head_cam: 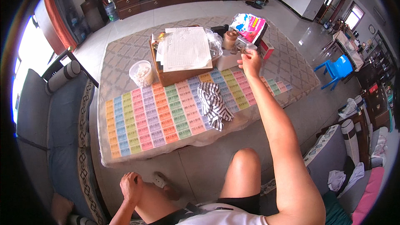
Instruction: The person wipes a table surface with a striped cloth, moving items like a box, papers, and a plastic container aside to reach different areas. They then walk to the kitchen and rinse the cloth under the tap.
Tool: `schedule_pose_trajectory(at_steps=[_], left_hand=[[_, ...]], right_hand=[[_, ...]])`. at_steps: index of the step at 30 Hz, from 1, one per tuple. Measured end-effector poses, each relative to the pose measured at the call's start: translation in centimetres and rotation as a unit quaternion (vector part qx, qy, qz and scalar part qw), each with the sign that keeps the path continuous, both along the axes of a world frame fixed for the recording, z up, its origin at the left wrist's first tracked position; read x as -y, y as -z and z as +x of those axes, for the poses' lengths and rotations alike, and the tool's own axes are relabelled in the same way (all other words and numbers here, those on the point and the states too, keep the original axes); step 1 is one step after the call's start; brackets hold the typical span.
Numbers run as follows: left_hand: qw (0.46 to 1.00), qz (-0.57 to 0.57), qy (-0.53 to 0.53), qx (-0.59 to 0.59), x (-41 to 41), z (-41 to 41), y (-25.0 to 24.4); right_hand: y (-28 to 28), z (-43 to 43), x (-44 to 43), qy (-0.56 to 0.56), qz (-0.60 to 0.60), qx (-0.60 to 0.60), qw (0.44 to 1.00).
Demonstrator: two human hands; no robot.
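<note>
My right hand [251, 64] reaches over the table with bent fingers, beside a white box [227, 60] and a bundle of thin brown pieces [240, 49]. Whether the fingertips grip anything is too small to tell. A brown-lidded jar [230, 39] stands just beyond. My left hand [130, 185] rests curled on my left knee, with a small dark patch at its fingers that I cannot make out. Before me on the table lies a crumpled black-and-white striped cloth [213, 104]. A wooden box [175, 77] carries sheets of lined paper [187, 50].
The table's patterned cover [131, 50] holds a colourful arithmetic chart [162, 118]. A clear plastic tub [141, 74] with pale contents stands left of the wooden box. A pink-and-white packet [248, 26] and a red box [266, 50] stand at the right. A sofa [67, 125] flanks the left side.
</note>
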State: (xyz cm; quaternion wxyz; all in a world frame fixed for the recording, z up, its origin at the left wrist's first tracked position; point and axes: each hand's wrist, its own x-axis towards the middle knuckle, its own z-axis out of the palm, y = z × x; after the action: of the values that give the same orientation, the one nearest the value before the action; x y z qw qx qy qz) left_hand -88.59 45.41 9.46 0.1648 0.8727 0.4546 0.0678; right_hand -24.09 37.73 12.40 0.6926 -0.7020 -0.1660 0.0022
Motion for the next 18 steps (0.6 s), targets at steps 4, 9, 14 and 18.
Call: schedule_pose_trajectory(at_steps=[4,9,14,18], left_hand=[[1.000,0.010,0.002,0.012,0.1,-0.1,0.1],[1.000,0.018,-0.001,0.022,0.0,-0.7,0.3],[1.000,-0.006,-0.016,0.004,0.4,-0.1,-0.6],[1.000,0.006,-0.010,0.002,0.4,-0.2,-0.6]], right_hand=[[0.1,0.3,0.6,0.002,0.027,-0.025,0.999],[-1.0,-0.8,0.4,0.013,-0.007,-0.048,0.999],[-0.9,-1.0,0.5,0.036,-0.027,-0.060,0.997],[-0.3,-1.2,0.3,0.060,-0.063,-0.035,0.996]])
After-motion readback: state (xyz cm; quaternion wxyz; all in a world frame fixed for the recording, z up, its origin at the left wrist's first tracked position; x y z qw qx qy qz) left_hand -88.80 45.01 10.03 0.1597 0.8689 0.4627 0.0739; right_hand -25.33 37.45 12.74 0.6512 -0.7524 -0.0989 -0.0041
